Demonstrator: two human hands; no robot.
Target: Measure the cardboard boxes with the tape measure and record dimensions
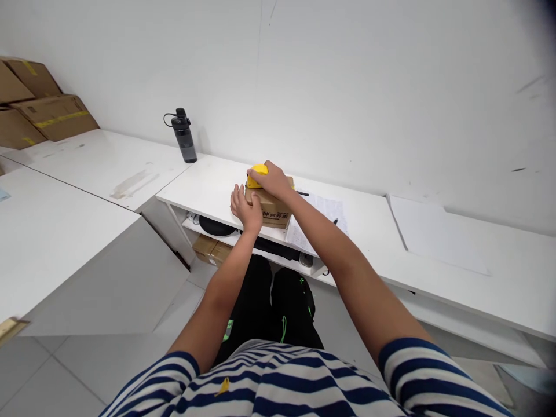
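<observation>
A small brown cardboard box point(274, 216) with dark printed characters sits on the white desk against the wall. My right hand point(276, 180) reaches over its top, fingers wrapped round a yellow tape measure point(258, 177) with black parts, which rests at the box's upper left. At the box's left side is my left hand point(247, 211), its thumb against the cardboard and its fingers raised along the edge. The fingertips' exact contact is hard to see. Right beside the box lies a printed sheet point(324, 211) with a dark pen point(336, 221) on it.
A black water bottle point(184, 139) stands back left. Blank white paper point(434, 231) lies to the right. Stacked cartons point(56, 116) fill the far left corner. Below the desktop, a shelf point(191, 225) holds dark items, with another carton point(211, 249) under it.
</observation>
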